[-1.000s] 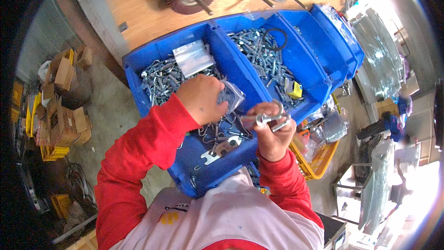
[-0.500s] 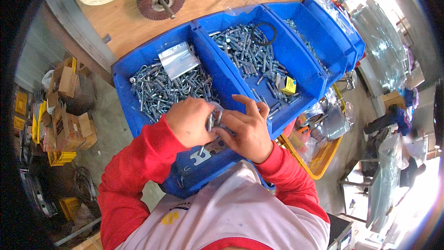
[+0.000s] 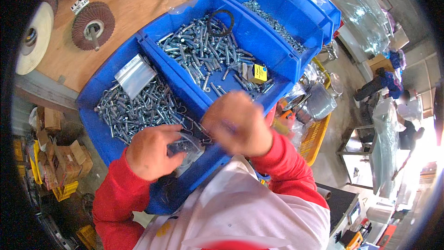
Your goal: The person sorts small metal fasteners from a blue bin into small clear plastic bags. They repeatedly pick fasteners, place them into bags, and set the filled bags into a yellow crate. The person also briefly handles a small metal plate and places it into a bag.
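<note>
A small clear plastic bag [image 3: 189,150] is between the thumb and fingers of my left hand [image 3: 151,150], over the front of the left blue bin. What is inside the bag is hard to make out. My right hand [image 3: 238,125] is beside it, smeared by motion, its fingers bent and whatever they hold hidden. The left blue bin [image 3: 88,106] is full of loose metal bolts [image 3: 138,109], some hook-shaped. On them lies a stack of flat clear bags [image 3: 135,76]. The middle bin holds more bolts [image 3: 208,51], a black ring [image 3: 220,23] and a small yellow box [image 3: 260,73].
Further right, another blue bin holds small fasteners [image 3: 273,23]. Abrasive discs, including a brown flap disc [image 3: 93,26], hang on the wooden board [image 3: 120,9]. A yellow basket [image 3: 319,134] with bagged parts stands right. Cardboard boxes [image 3: 67,159] lie left. Another person [image 3: 384,83] is at far right.
My hands, close together over the bin before, have come apart, the left moving left with the bag, the right moving up and right. The view has turned and shifted.
</note>
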{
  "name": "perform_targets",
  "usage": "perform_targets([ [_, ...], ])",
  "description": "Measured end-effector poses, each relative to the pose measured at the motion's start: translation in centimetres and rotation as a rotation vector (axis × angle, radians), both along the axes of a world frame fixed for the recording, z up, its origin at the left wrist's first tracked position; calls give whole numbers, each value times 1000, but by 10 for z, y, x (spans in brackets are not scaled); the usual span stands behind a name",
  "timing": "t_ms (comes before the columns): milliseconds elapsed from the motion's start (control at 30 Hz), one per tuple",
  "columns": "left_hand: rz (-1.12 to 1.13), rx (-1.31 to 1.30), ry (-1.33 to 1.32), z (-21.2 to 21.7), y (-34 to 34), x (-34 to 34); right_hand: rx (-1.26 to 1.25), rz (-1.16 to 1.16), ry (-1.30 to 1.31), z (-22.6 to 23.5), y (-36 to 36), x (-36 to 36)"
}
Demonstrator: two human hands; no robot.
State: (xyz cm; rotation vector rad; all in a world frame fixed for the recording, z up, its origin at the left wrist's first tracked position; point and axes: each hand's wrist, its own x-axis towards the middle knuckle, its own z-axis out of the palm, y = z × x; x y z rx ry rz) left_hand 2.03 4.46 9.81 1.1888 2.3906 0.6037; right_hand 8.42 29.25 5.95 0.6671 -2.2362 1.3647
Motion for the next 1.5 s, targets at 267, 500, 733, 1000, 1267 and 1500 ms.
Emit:
perform_targets([
  [267,91,90,-179,-24,17,-8,777,-382,-687,-91,84,-73],
  [500,99,102,-243,-24,27,-16,982,-281,-677,-119,51,-114],
  [733,130,166,-171,-30,18,-15,737,-247,-691,-128,81,-111],
  [1000,139,133,-217,-24,15,-14,878,-559,-647,-106,99,-80],
  [1267,86,184,-132,-31,17,-17,507,-429,-679,-80,91,-76],
  [1500,73,226,-102,-40,12,-18,-152,-193,-301,41,1,7],
])
